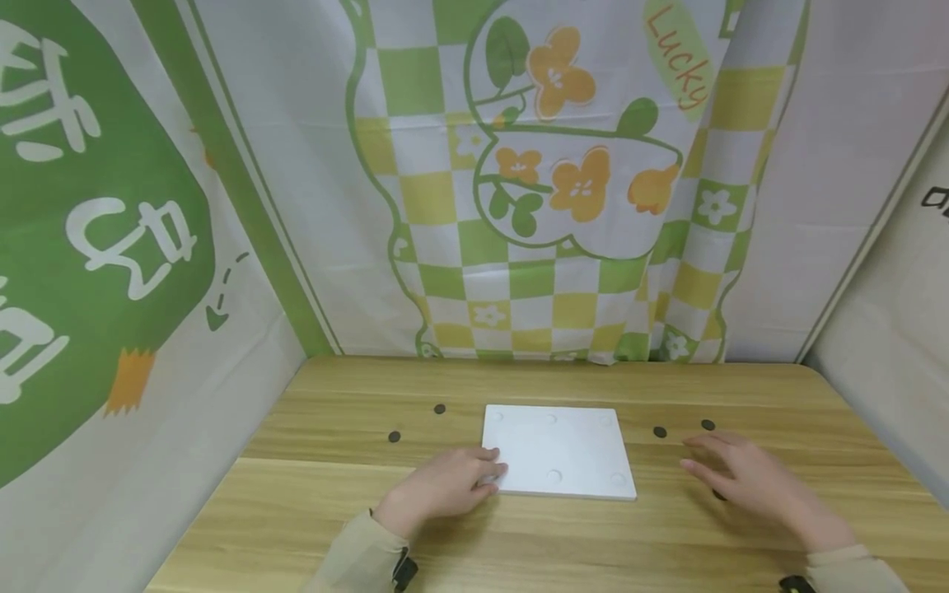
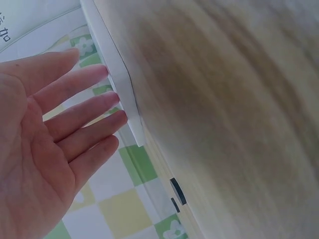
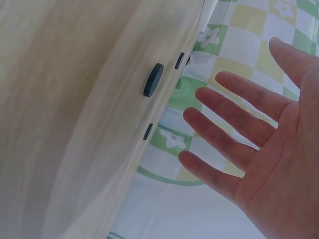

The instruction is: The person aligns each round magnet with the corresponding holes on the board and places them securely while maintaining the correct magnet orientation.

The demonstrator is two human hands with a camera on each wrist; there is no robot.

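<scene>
A flat white board [image 1: 563, 449] with several shallow round recesses lies on the wooden table. My left hand [image 1: 448, 484] has its fingertips on the board's front left corner, partly covering one recess. In the left wrist view those fingers [image 2: 84, 117] are extended and spread at the board's edge. To the right of the board, my right hand [image 1: 756, 478] is held over the table, fingers spread and holding nothing. Beneath it a dark round disc [image 1: 719, 495] is mostly hidden by the thumb. Two more dark discs, one nearer the board [image 1: 660, 431] and one farther back [image 1: 708, 425], lie close by.
Left of the board lie two dark discs, one behind [image 1: 440, 408] and one nearer the left [image 1: 395, 436]. A curtain [image 1: 423, 198] with checks and flowers hangs along the table's back edge. Printed cloth [image 1: 96, 206] closes off the left side, and a pale cloth wall the right.
</scene>
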